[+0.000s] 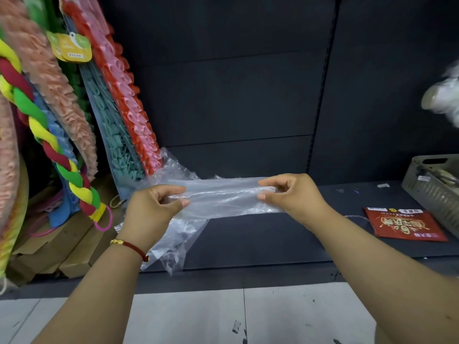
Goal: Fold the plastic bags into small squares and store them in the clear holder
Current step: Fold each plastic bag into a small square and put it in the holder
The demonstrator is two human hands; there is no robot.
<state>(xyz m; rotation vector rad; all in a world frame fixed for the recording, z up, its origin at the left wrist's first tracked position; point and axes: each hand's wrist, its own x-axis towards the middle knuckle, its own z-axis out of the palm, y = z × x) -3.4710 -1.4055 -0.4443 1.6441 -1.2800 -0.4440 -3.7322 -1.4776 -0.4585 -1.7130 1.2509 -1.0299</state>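
Observation:
A clear plastic bag is stretched into a long horizontal band above the dark shelf. My left hand pinches its left end between thumb and fingers. My right hand pinches the right end the same way. More loose clear plastic hangs crumpled below and behind my left hand, down to the shelf's front edge. No clear holder is in view.
Colourful braided and ruffled goods lean at the left over cardboard pieces. A red packet lies on the shelf at right, beside a grey basket. Blurred white plastic shows at the right edge. Tiled floor lies below.

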